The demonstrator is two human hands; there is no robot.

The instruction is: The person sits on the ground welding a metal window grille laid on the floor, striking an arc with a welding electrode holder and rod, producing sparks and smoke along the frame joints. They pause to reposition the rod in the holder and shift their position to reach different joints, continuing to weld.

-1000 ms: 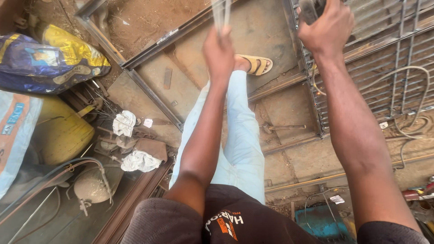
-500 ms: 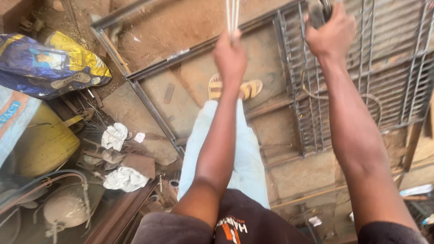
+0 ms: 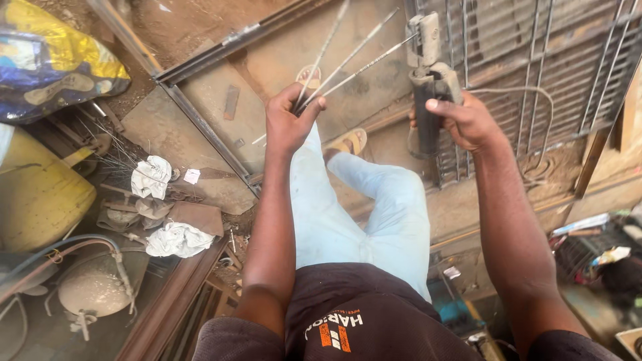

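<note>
Dirt floor, metal frame [image 3: 200, 67] below; left hand [image 3: 289, 124] pinches welding rods [image 3: 348, 57], right hand [image 3: 468, 124] grips electrode holder [image 3: 428, 80].

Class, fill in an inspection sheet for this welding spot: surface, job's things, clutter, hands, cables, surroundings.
Surface: dirt ground with a metal frame lying on it.
Job's things: thin rods; electrode holder.
Clutter: white rags, yellow drum, printed sack, scrap pieces.
Hands: left hand pinches the rods; right hand grips the holder.
Cables: a cable over the metal grille; hoses at lower left.
Surroundings: sandalled feet, light trousers.
</note>
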